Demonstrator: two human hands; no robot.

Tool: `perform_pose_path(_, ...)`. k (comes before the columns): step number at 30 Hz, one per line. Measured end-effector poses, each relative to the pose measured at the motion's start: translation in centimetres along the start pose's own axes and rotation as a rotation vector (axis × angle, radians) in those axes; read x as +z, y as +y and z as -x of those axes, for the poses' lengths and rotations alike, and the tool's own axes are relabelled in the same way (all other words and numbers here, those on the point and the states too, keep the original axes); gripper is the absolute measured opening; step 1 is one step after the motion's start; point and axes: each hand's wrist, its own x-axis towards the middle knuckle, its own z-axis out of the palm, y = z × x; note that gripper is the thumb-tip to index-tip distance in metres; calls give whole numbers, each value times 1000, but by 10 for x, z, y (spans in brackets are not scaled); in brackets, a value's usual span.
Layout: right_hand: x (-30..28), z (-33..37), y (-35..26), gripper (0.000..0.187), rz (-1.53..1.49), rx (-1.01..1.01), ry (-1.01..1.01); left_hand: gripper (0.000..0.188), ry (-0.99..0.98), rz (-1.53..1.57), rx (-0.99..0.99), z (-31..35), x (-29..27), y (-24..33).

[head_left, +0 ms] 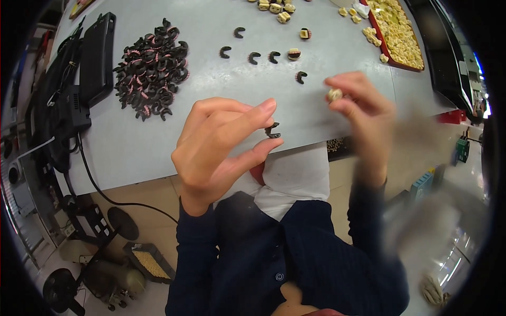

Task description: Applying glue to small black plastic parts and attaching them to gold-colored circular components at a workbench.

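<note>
Between the thumb and fingertip of my left hand (211,139) is a small black C-shaped piece (272,131), held just above the table's near edge. My right hand (367,105), slightly blurred, pinches a small cream-coloured piece (334,95) over the table to the right. The two pieces are apart. Beyond my hands, one loose black C-shaped piece (301,77) lies closest, with several more scattered farther off. Near them sits a black-and-cream joined piece (293,54) with a pinkish edge, and a second joined piece (305,34) lies behind it.
A heap of black C-shaped pieces with pink ridges (153,71) covers the left of the grey table (211,84). Far right stands a red tray (405,66) full of cream pieces; some lie beside it. More joined pieces (275,7) are at the back. A black box-like device (97,58) stands left.
</note>
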Motion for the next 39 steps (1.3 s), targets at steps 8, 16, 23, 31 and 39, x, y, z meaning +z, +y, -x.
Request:
perform_pose_path(8, 45, 18, -11, 18, -410, 259, -138, 56, 140, 16, 53, 3, 0, -2)
perform_pose_path(16, 50, 19, -15, 16, -582, 406, -133, 56, 186, 35, 88, 4, 1, -4)
perform_pose_path(23, 64, 27, -14, 15, -735, 383, -73, 54, 228, 53, 107, 5, 0, -4)
perform_pose_path(31, 72, 30, -13, 15, -859, 407, -47, 52, 206, -26, 181, 8, -1, -8)
perform_pose_path(39, 54, 16, -15, 21, -661, 455, -298, 51, 198, 22, 183, 11, -1, -8)
